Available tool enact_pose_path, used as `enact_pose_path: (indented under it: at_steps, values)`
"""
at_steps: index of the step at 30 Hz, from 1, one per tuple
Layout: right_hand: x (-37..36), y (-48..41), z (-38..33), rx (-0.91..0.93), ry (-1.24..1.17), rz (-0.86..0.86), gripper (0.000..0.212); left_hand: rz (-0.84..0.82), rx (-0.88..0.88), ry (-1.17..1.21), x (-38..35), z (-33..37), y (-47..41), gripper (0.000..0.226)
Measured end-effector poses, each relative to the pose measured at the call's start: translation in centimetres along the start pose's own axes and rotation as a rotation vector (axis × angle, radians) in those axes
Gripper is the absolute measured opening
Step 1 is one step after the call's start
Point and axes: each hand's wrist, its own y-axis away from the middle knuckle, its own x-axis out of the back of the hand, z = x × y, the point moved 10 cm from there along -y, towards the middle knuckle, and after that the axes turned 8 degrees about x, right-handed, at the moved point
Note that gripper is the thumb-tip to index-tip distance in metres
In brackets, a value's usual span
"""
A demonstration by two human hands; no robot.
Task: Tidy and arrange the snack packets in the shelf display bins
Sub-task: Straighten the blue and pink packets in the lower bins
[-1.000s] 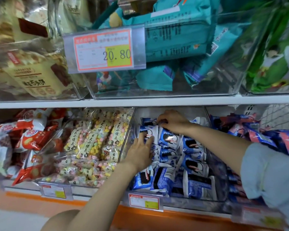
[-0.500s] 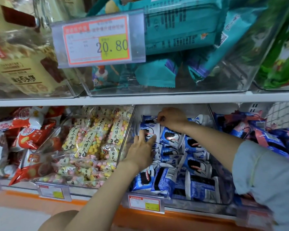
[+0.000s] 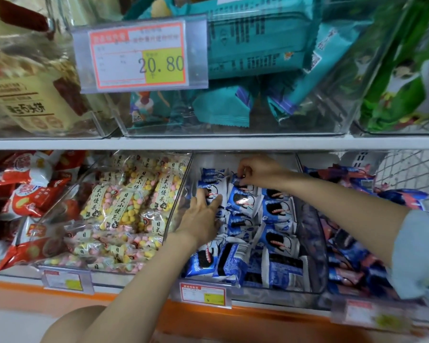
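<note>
Blue packets (image 3: 278, 211) lie in middle clear bin (image 3: 316, 246), lower shelf. Left hand (image 3: 203, 219) flat on them, fingers straight, pressing left row. Right hand (image 3: 256, 172) at bin's back, fingertips pinching one packet's top edge.

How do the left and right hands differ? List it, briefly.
The left hand lies flat, fingers straight, on the blue packets; the right hand curls, pinching one packet by its top edge. The left hand sits nearer; the right hand reaches further back. Both are in one bin.
</note>
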Motion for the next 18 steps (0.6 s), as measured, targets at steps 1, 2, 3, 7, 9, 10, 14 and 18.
enact_pose_path:
  at_steps: [1, 2, 3, 7, 9, 10, 14, 18]
  values:
    - [-0.1, 0.7, 0.0, -0.008, 0.047, -0.058, 0.017, 0.011, -0.008, -0.022, 0.1, 0.2, 0.2, 0.067]
    - [-0.2, 1.3, 0.0, -0.014, 0.107, -0.102, 0.022, 0.024, -0.021, -0.041, 0.2, 0.4, 0.3, 0.067]
    - [-0.2, 1.9, -0.1, -0.012, 0.176, -0.135, 0.027, 0.041, -0.040, -0.059, 0.3, 0.6, 0.4, 0.067]
    - [-1.6, 3.6, -0.3, 0.039, 0.362, -0.246, 0.051, 0.091, -0.169, -0.104, 0.1, 1.7, 0.8, 0.064]
    - [-2.3, 4.0, -0.1, 0.046, 0.418, -0.287, 0.058, 0.088, -0.220, -0.099, -0.3, 2.0, 0.8, 0.063]
    - [-2.5, 4.0, 0.0, 0.048, 0.448, -0.291, 0.059, 0.083, -0.232, -0.095, -0.5, 2.0, 0.8, 0.063]
    - [-3.2, 3.4, -0.4, 0.070, 0.561, -0.265, 0.060, 0.066, -0.244, -0.069, -0.7, 2.0, 0.6, 0.059]
    - [-2.2, 2.8, -0.1, 0.061, 0.547, -0.158, 0.040, 0.060, -0.256, -0.051, -0.7, 2.1, 0.5, 0.056]
